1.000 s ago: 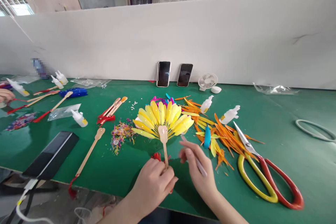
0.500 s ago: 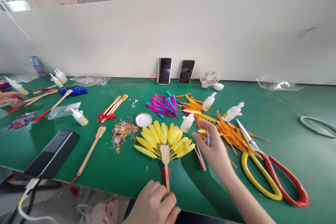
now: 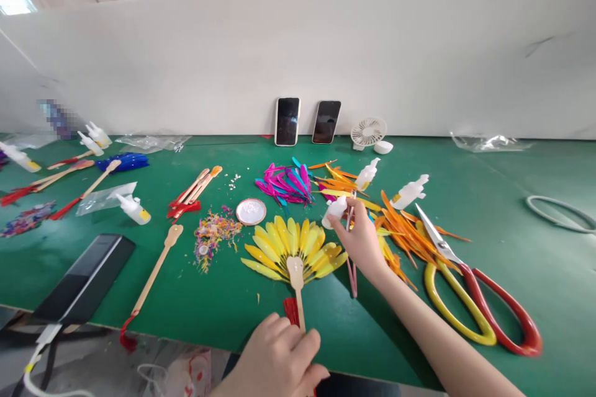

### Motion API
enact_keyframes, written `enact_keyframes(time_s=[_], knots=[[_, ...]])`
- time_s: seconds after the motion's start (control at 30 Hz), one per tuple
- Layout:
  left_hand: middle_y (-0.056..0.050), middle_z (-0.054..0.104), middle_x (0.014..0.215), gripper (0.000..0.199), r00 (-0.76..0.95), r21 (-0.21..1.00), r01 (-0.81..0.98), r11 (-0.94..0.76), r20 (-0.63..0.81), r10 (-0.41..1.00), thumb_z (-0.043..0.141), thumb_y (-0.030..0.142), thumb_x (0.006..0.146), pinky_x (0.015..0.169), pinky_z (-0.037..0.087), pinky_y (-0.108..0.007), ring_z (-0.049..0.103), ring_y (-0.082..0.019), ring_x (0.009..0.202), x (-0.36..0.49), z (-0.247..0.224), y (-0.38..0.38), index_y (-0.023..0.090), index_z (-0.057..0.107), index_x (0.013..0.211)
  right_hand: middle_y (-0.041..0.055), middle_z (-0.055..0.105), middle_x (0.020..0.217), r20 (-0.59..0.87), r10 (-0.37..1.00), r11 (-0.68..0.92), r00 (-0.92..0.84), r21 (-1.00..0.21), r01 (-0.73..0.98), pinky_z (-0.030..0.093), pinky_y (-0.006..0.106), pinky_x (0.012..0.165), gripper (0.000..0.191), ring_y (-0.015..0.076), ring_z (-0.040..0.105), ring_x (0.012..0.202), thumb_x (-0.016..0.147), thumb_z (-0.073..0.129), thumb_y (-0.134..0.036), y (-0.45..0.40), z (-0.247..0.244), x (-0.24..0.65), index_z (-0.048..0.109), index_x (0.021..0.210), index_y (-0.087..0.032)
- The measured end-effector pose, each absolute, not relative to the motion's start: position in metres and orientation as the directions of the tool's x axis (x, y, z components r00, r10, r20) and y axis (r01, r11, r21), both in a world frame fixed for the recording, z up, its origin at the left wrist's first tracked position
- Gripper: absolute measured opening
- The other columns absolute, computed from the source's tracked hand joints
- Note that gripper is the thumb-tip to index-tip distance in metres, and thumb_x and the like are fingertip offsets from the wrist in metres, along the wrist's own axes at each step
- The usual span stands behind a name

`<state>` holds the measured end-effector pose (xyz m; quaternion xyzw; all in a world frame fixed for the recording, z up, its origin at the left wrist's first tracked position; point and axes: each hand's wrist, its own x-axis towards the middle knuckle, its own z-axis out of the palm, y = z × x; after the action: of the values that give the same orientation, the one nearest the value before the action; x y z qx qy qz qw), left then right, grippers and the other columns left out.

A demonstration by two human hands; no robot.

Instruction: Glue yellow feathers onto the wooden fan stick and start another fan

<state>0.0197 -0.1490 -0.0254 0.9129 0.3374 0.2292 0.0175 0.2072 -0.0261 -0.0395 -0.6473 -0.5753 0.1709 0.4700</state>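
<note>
A fan of yellow feathers [image 3: 284,239] dotted with small white bits lies near the table's front edge, its wooden handle [image 3: 298,290] towards me and a red tassel [image 3: 291,310] beside it. My left hand [image 3: 279,356] is closed around the handle's lower end. Right of the fan, my right hand [image 3: 361,242] pinches a slim pinkish tweezers-like tool [image 3: 351,208]. Its thumb is close to a white glue bottle [image 3: 333,211]; whether they touch, I cannot tell. Pink legs [image 3: 352,279] show below the hand; whether they belong to the same tool is hidden.
A white dish [image 3: 251,211] and colourful scraps [image 3: 216,229] lie left. Behind are magenta and blue feathers [image 3: 284,185]. Orange feathers [image 3: 405,229] and large scissors [image 3: 447,254] lie right. A bare wooden handle [image 3: 158,267] and black device [image 3: 86,279] lie left; phones [image 3: 287,122] lean behind.
My right hand has moved left and slightly up, to beside the glue bottle, with the slim tool now upright at its fingers. My left hand stays on the fan handle. The view has shifted slightly.
</note>
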Motion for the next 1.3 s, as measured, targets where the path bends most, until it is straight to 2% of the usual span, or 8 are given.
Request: enact_keyframes(time_s=[0.13,0.23,0.4,0.5,0.6,0.87,1.07,1.3], knots=[[0.001,0.055,0.056,0.022,0.681,0.15,0.575,-0.804,0.457,0.572,0.042,0.035,0.083,0.05,0.038,-0.026,0.049,-0.013,0.051,0.006,-0.012,-0.128,0.015,0.049,0.09,0.0014,0.05,0.076,0.36,0.88,0.128,0.311,-0.809,0.574,0.04,0.032,0.062,0.03,0.0175,0.048,0.067,0.066,0.055,-0.038,-0.027,-0.043,0.211,0.042,0.088,-0.021],[-0.002,0.059,0.064,0.012,0.511,0.172,0.737,-0.654,0.491,0.705,0.044,0.027,0.082,0.057,0.042,-0.027,0.055,-0.015,0.06,-0.014,-0.003,-0.084,0.018,0.05,0.087,0.0026,0.047,0.084,0.465,0.788,0.196,0.404,-0.811,0.551,0.04,0.035,0.068,0.038,0.0179,0.047,0.075,0.065,0.059,-0.038,-0.033,-0.039,0.21,0.04,0.093,-0.021],[-0.015,0.053,0.115,0.043,0.349,0.241,0.885,-0.399,0.225,0.91,0.058,0.018,0.07,0.089,0.039,-0.041,0.049,-0.026,0.108,-0.04,0.0,0.0,0.014,0.044,0.111,-0.0003,0.039,0.079,0.564,0.654,0.301,0.504,-0.805,0.511,0.038,0.037,0.073,0.048,0.0164,0.045,0.073,0.065,0.061,-0.035,-0.042,-0.026,0.209,0.035,0.103,-0.021],[-0.016,0.047,0.124,0.06,0.4,0.315,0.869,-0.382,0.009,0.916,0.062,0.026,0.066,0.092,0.037,-0.042,0.044,-0.028,0.114,-0.041,-0.002,0.023,0.014,0.038,0.12,0.0007,0.04,0.082,0.571,0.649,0.333,0.503,-0.808,0.487,0.038,0.037,0.074,0.053,0.017,0.045,0.076,0.065,0.062,-0.034,-0.043,-0.022,0.209,0.033,0.108,-0.021],[-0.017,0.044,0.126,0.064,0.432,0.351,0.853,-0.386,-0.06,0.9,0.06,0.03,0.066,0.093,0.035,-0.044,0.042,-0.03,0.116,-0.037,-0.001,0.028,0.013,0.035,0.123,0.0022,0.042,0.084,0.557,0.647,0.328,0.521,-0.819,0.47,0.037,0.037,0.075,0.05,0.0176,0.046,0.078,0.068,0.06,-0.033,-0.043,-0.02,0.211,0.033,0.108,-0.022],[-0.015,0.046,0.123,0.068,0.393,0.478,0.783,-0.398,0.115,0.912,0.062,0.033,0.066,0.092,0.034,-0.046,0.041,-0.029,0.114,-0.023,0.019,0.015,0.015,0.033,0.125,0.0013,0.049,0.068,0.622,0.591,0.352,0.514,-0.772,0.53,0.041,0.032,0.06,0.012,0.016,0.05,0.061,0.081,0.045,-0.03,-0.054,-0.014,0.21,0.05,0.087,-0.02],[-0.011,0.044,0.127,0.069,0.617,0.556,0.587,-0.588,0.163,0.77,0.062,0.042,0.066,0.096,0.032,-0.044,0.039,-0.027,0.116,0.006,0.029,-0.012,0.019,0.033,0.125,0.0022,0.059,0.069,0.591,0.801,0.449,0.093,-0.697,0.559,0.044,0.026,0.053,0.016,0.0133,0.055,0.056,0.084,0.038,-0.024,-0.065,-0.013,0.19,0.053,0.086,-0.021],[-0.01,0.043,0.126,0.072,0.635,0.697,0.431,-0.573,0.216,0.741,0.066,0.041,0.062,0.097,0.032,-0.045,0.038,-0.026,0.116,0.012,0.02,-0.027,0.021,0.036,0.123,0.0011,0.057,0.073,0.382,0.914,0.334,0.136,-0.9,0.281,0.046,0.024,0.052,0.012,0.0118,0.054,0.058,0.081,0.044,-0.031,-0.067,-0.013,0.179,0.048,0.087,-0.021]])
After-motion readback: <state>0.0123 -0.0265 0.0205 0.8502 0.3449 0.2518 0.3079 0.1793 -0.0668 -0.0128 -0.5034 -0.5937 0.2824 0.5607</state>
